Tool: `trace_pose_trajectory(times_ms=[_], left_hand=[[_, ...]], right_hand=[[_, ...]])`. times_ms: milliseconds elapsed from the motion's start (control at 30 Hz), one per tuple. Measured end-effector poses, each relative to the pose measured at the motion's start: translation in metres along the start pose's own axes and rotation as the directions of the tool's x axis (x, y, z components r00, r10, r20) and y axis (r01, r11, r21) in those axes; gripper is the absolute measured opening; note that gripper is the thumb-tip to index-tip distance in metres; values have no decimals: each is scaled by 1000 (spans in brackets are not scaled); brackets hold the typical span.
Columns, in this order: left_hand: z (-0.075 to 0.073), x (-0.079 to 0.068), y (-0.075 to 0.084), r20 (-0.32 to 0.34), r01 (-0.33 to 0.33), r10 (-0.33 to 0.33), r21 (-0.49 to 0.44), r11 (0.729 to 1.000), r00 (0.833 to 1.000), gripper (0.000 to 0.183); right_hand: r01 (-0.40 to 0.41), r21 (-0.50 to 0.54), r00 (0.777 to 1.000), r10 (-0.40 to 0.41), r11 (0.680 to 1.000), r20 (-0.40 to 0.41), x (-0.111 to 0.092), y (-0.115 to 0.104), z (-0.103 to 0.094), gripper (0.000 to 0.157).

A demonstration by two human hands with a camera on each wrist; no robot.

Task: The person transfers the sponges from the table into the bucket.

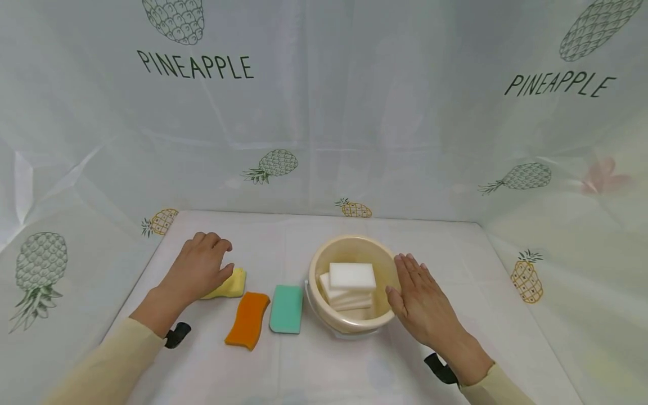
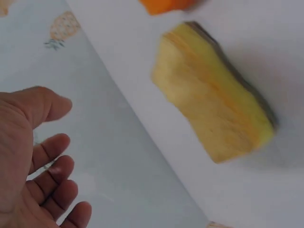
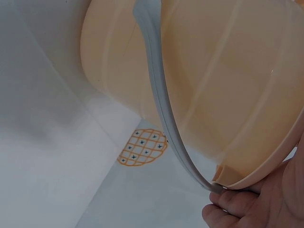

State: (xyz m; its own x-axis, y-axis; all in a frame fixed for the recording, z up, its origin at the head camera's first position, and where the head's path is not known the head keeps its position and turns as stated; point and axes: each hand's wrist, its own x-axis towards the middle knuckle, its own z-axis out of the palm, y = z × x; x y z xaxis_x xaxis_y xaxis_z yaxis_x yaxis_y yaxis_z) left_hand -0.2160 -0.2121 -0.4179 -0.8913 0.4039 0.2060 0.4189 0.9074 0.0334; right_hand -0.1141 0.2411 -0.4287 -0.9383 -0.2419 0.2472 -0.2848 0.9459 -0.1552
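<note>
My left hand (image 1: 194, 270), fingers spread and loosely bent, hovers over a yellow sponge (image 1: 232, 285) at the left of the table. The left wrist view shows this sponge (image 2: 209, 95) with a dark layer along one side and space between it and the hand. On the other side, my right hand (image 1: 425, 304) lies with straight fingers against the rim of a cream bucket (image 1: 354, 251). Several white sponges (image 1: 352, 277) are piled inside the bucket. In the right wrist view the bucket's grey handle (image 3: 161, 90) hangs beside its wall, and its end meets the rim near my fingertips.
An orange wavy sponge (image 1: 248, 320) and a green rectangular sponge (image 1: 286, 309) lie between the yellow sponge and the bucket. The white table (image 1: 430, 236) is bounded by a pineapple-printed sheet (image 1: 385, 124) at the back and both sides.
</note>
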Motion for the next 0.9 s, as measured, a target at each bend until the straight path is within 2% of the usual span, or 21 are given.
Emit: trace_pose_trajectory(times_ms=[300,633,900], left_hand=[[17,-17,-31,81,-33,28,67,997,996,65],[42,-30,-42,146,-43,28,103,994,989,75],[54,-33,-49,209,-18,-10,131,991,978,72]], right_hand=[[0,-1,1000,0,1000,-1,-1,0,1,65],[5,-11,1000,-5,1000,-16,-1,0,0,65],[-1,-10,1000,1,1000,-10,-1,0,0,65]])
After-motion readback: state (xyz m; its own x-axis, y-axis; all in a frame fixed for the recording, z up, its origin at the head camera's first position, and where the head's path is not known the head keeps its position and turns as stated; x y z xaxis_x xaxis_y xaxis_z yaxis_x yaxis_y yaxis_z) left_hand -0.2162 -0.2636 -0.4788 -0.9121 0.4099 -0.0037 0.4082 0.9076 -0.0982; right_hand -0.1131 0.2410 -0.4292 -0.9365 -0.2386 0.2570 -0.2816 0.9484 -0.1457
